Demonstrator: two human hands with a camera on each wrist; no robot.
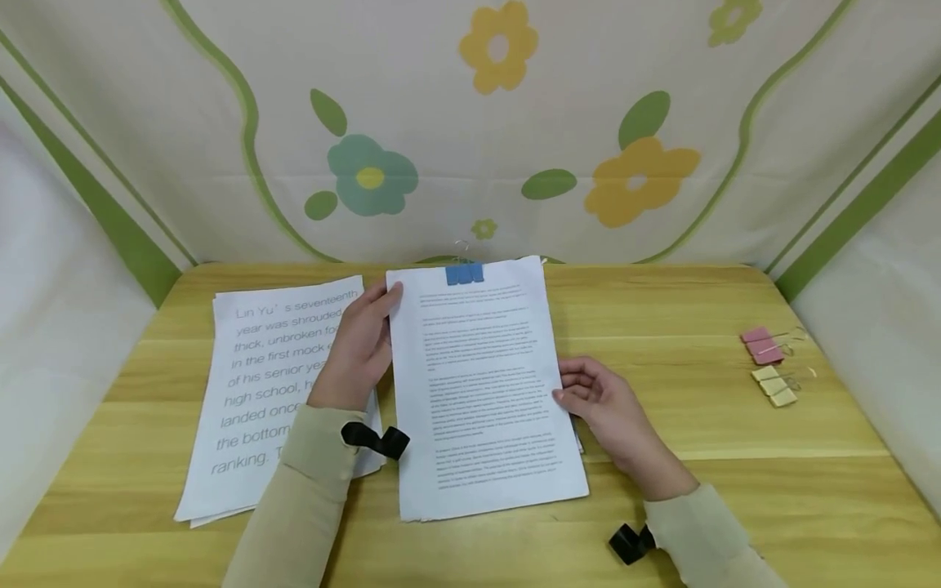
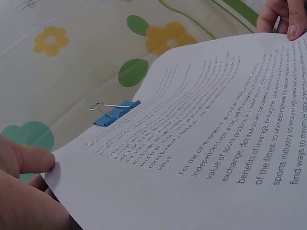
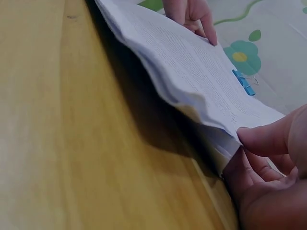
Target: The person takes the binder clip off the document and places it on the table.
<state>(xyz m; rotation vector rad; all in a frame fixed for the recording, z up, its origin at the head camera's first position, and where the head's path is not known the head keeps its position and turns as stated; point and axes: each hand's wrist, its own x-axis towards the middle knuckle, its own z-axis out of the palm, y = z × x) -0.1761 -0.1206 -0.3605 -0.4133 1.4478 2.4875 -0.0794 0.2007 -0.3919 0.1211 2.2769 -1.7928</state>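
A stack of printed paper is raised off the tabletop, its sheets fanning apart a little along the lower edge in the right wrist view. A blue binder clip bites the middle of its top edge, wire handles sticking up. My left hand grips the stack near the upper left corner, thumb on the front and fingers behind. On the opposite edge, about midway down, my right hand pinches the paper between thumb and fingers. In the left wrist view the stack's top page bows slightly, with the blue clip in sight.
Large-print sheets lie at the left of the wooden table, partly covered by my left forearm. At the right are a pink binder clip and a pale yellow binder clip. A flowered cloth hangs along the back.
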